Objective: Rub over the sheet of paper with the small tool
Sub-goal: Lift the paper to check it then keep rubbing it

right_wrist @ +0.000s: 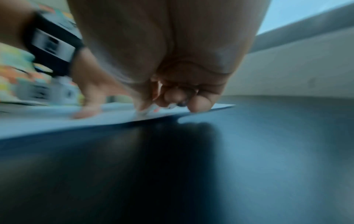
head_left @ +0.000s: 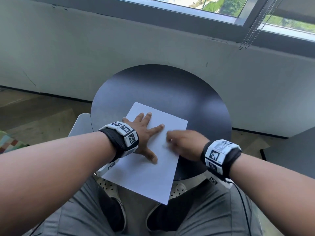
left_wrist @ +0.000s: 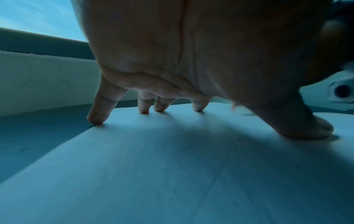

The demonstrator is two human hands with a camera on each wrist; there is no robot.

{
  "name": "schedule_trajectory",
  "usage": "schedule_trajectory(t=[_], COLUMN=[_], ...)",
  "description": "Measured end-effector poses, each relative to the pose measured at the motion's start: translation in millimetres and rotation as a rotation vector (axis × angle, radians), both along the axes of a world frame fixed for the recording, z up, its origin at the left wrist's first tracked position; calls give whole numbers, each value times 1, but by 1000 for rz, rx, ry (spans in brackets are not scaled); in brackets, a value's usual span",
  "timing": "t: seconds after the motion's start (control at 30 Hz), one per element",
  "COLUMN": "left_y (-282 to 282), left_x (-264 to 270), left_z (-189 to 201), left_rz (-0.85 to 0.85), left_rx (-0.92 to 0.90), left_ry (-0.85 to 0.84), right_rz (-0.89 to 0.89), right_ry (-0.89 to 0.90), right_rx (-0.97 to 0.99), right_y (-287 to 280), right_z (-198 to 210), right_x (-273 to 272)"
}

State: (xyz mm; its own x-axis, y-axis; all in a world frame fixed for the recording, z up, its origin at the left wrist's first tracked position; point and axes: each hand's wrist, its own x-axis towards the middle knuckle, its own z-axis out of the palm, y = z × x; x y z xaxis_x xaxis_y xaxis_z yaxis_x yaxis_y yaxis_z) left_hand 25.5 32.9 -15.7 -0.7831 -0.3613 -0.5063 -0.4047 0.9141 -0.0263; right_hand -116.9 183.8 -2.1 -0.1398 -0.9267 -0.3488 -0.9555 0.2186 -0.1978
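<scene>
Paper (head_left: 144, 167), one white sheet, lies at an angle on the round dark table (head_left: 170, 86), its near corner hanging past the table's front edge above the person's knees. The left hand (head_left: 144, 133) is spread flat on the sheet's upper left part, fingers straight and splayed, thumb stretched toward the person; the left wrist view shows the fingertips (left_wrist: 96, 119) pressing down, the little finger right at the paper's edge. The right hand (head_left: 184, 143) sits on the sheet near its right edge, just beside the left index finger, with its fingers curled tight and pinching the small tool (right_wrist: 151, 109), a whitish, blurred piece whose tip touches the paper. Both wrists wear black bands with square coded tags. Behind the table runs a pale wall (head_left: 68, 57) beneath a window (head_left: 213, 5).
</scene>
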Motion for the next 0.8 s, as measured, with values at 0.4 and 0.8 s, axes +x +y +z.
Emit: schedule_trajectory(t=[0.4,0.8], left_y=[5,-14], left_x=[-2,18], left_z=[0,-2], left_rz=[22,-52], left_rx=[-12,9], left_ry=[-5,84], right_rz=[-133,-177], right_ry=[74,-127], right_rx=[-31,14], right_y=[6,-3], right_z=[-1,4], right_x=[-15,-18])
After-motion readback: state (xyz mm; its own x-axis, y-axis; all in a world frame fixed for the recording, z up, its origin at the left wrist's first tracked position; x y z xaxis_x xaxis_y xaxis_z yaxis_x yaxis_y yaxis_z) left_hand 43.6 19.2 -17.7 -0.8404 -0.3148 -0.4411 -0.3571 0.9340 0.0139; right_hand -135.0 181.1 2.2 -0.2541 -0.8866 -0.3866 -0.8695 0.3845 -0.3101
